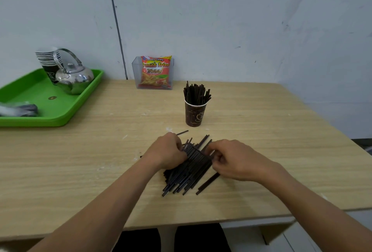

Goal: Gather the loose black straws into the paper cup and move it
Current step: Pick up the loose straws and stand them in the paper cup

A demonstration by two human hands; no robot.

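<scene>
- Many loose black straws (188, 168) are seen lying in a rough, slanted pile on the wooden table (80, 167), near its front edge, with a few strays splayed out at the far end and one thicker-looking piece lying apart at the right side
- Both hands are placed on the pile from opposite sides: the left hand (168, 152) is curled over its left flank, the right hand (234, 160) over its right, and the fingers of each are bent around the straws, so that the bundle is pressed between them rather than lifted; the pile is judged to rest on the table yet
- Beyond the pile, well apart from the hands, the paper cup (194, 113) is seen standing upright, already holding a bunch of straws that stick up above its rim
- Each straw is judged to be very light, thin and fairly stiff, with a smooth surface; a loose bundle is likely to slide apart or fan out if it is squeezed only lightly
- A hold around the middle of the bundle is suggested, with the ends tapped level on the table before it is raised
- The cup is judged to be light and easily tipped, the tall straws making it top-heavy; a grasp low on its wall is advised when it is moved
- At the left a green tray (60, 108) with a metal kettle (74, 78) is seen, untouched
</scene>
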